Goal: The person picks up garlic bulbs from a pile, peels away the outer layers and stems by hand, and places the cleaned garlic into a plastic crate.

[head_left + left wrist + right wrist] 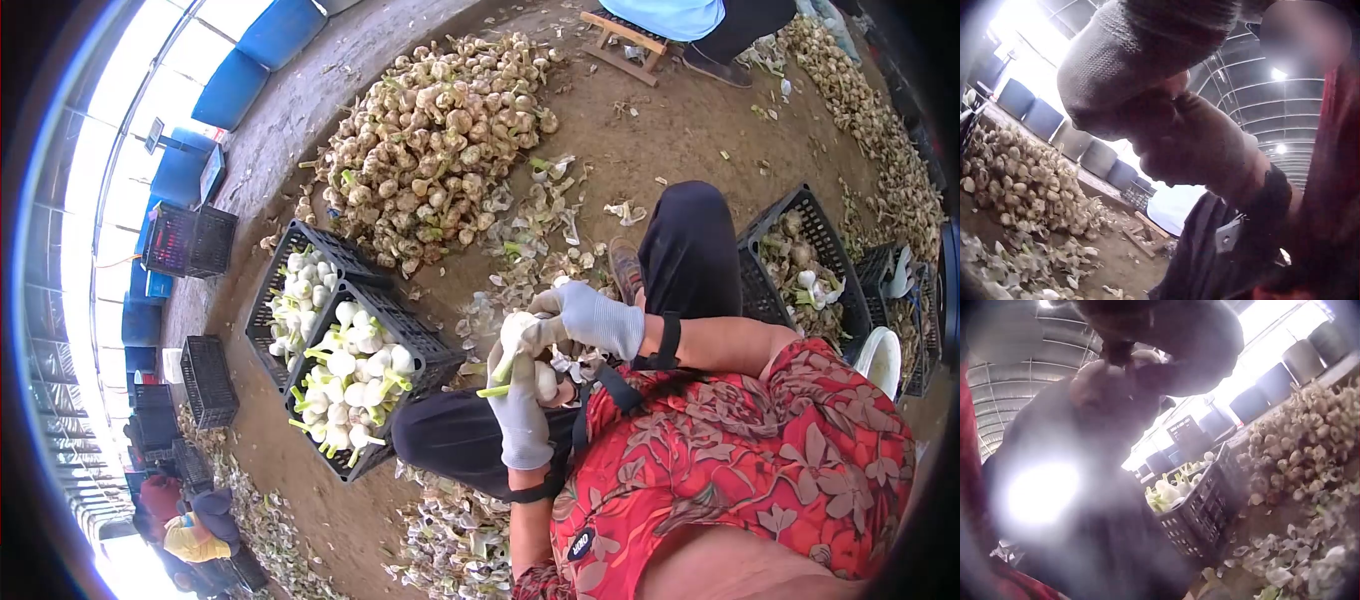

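Together, our grey-gloved left hand [523,415] and grey-gloved right hand [598,318], both with fingers curled, grip a round white garlic bulb [516,330] between them, near a black perforated plastic crate [432,362].

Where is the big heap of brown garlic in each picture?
Head: the big heap is in the upper part, just left of the middle.
Left wrist: the big heap is at the left side, about halfway up.
Right wrist: the big heap is at the right side, about halfway up.
Shared landmark: pale peelings scattered on the ground beside it.
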`<state>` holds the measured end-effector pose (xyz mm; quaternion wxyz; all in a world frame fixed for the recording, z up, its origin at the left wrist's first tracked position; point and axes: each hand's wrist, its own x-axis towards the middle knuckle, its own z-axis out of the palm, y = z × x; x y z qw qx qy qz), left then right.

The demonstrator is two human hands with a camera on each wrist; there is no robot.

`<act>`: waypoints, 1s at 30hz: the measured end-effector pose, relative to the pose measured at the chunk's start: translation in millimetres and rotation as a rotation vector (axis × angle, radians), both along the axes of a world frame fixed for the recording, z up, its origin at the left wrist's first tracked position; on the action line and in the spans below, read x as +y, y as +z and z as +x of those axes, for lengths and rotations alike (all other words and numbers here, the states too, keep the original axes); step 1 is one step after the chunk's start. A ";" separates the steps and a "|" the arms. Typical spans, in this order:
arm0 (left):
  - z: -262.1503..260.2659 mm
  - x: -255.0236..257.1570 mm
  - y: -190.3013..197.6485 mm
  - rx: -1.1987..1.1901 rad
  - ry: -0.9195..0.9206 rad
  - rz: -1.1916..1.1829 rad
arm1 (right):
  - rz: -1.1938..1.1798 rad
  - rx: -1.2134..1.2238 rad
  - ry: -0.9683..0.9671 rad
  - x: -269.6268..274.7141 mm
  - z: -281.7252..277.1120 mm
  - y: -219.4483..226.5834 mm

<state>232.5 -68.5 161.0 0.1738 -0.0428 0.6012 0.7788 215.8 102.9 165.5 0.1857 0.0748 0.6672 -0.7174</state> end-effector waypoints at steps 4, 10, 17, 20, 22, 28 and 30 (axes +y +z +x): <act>3.7 -4.7 3.6 0.031 -0.053 -0.011 | -0.156 -0.199 0.088 6.9 3.3 11.7; -1.9 -9.8 -4.2 0.035 -0.118 -0.090 | -0.079 -0.291 0.095 3.8 4.1 2.1; 5.6 -7.7 7.1 0.019 -0.127 -0.094 | -0.027 -0.142 0.140 1.6 12.7 -3.7; 5.6 -22.2 -2.0 0.046 -0.185 -0.071 | -0.172 -0.212 0.201 7.9 16.9 -7.9; 8.4 -24.3 -1.3 0.073 -0.189 -0.119 | -0.238 -0.209 0.239 10.7 19.4 -8.3; 19.1 -21.1 8.5 0.144 -0.153 -0.116 | -0.275 -0.182 0.239 14.0 25.7 18.0; 19.3 -21.2 2.6 0.209 -0.140 -0.177 | -0.150 -0.105 0.278 12.4 24.5 14.8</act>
